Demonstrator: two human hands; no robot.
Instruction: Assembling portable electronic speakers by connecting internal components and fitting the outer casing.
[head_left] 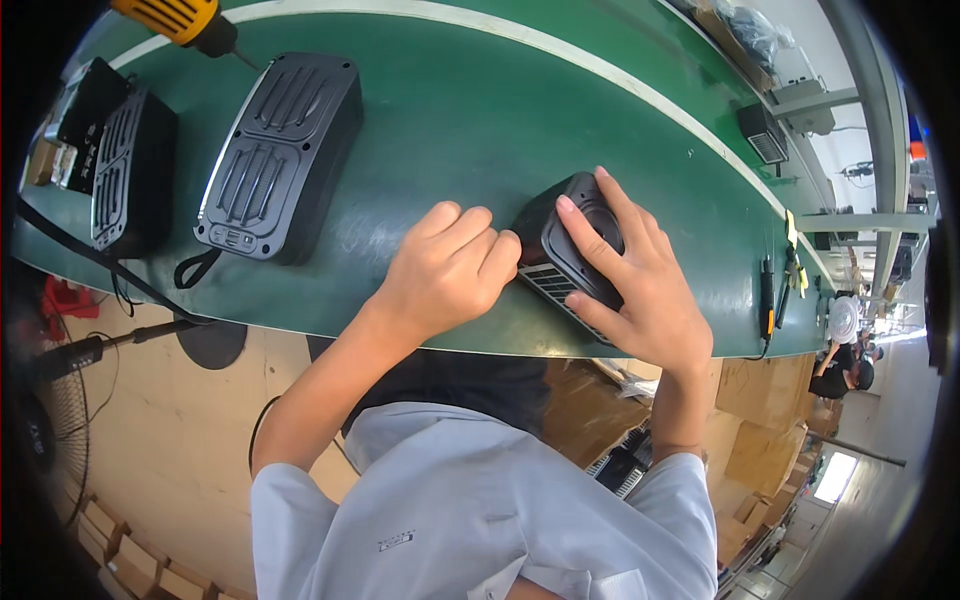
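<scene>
In front of me, near the bench's front edge, a black box-shaped speaker (568, 240) stands tilted in view, with a round cone on its upper face and a silver grille along its near side. My right hand (645, 285) grips it from the right, fingers spread over the top and thumb at the grille side. My left hand (440, 265) is a closed fist at the speaker's left edge, its knuckles touching or almost touching it. Whatever the left fingers pinch is hidden. Left of that hand lies another black speaker (275, 155) with ribbed panels and a wrist strap.
A further black speaker (130, 175) stands at the far left beside a dark box (85, 125). A yellow power screwdriver (180, 20) hangs above the green bench (430, 120). Hand tools (768, 300) lie at the right end; a fan (65, 430) stands lower left. Another person (845, 370) is far right.
</scene>
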